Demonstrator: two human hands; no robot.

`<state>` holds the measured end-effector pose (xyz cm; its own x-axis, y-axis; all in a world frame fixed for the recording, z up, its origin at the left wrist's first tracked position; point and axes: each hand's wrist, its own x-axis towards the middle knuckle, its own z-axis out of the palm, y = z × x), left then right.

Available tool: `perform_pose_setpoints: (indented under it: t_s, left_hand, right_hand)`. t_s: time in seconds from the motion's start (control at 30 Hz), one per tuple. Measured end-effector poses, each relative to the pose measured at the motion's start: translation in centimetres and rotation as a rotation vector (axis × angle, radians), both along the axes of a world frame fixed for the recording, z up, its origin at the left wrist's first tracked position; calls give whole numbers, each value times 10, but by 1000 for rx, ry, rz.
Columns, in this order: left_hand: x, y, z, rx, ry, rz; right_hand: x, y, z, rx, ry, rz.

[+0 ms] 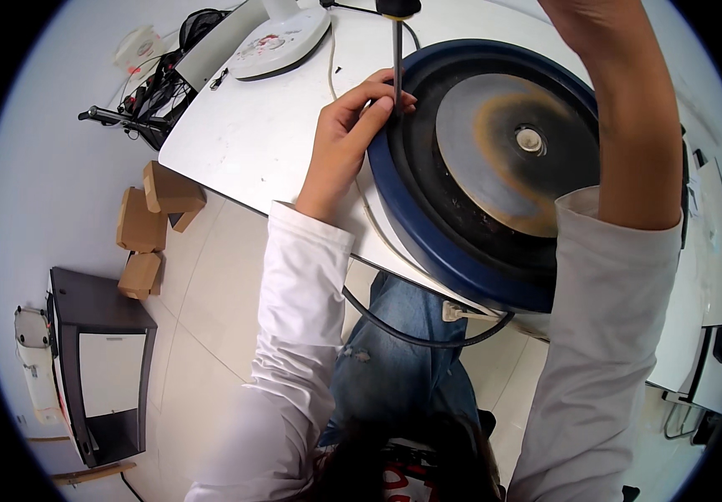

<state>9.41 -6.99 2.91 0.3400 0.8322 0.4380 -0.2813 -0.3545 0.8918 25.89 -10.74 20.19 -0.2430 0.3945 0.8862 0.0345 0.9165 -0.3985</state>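
Observation:
A large round appliance (461,213) with a dark blue rim rests on the white table. Inside its black pan sits a grey metal disc (478,125), stained brown, with a pale round piece (529,140) at the centre. A screwdriver (397,54) with a black and yellow handle stands upright at the rim's left side, its handle cut off by the upper edge. My left hand (346,138) is closed there, thumb and fingers pinched around the lower shaft; the tip is hidden. My right hand (591,21) reaches past the upper edge, its fingers out of sight.
On the table (244,159) at the back left stands a white round lamp-like base (281,46). A dark cable (411,339) and a plug (454,312) hang below the table's front edge. Cardboard boxes (142,219) and a dark cabinet (97,309) are at the left.

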Motion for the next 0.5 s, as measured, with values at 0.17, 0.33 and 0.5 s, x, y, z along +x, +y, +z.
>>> perform_pose_setpoints:
  t_s: [0.17, 0.33, 0.5]
  left_hand:
    - [-1, 0, 2, 67, 69, 29]
    - [-1, -2, 4, 118, 88, 26]
    - [-2, 1, 0, 77, 50, 12]
  right_hand:
    - [-8, -9, 4, -78, -75, -354]
    - [-6, -1, -2, 85, -129, -254]
    - [-15, -9, -22, 115, -62, -116]
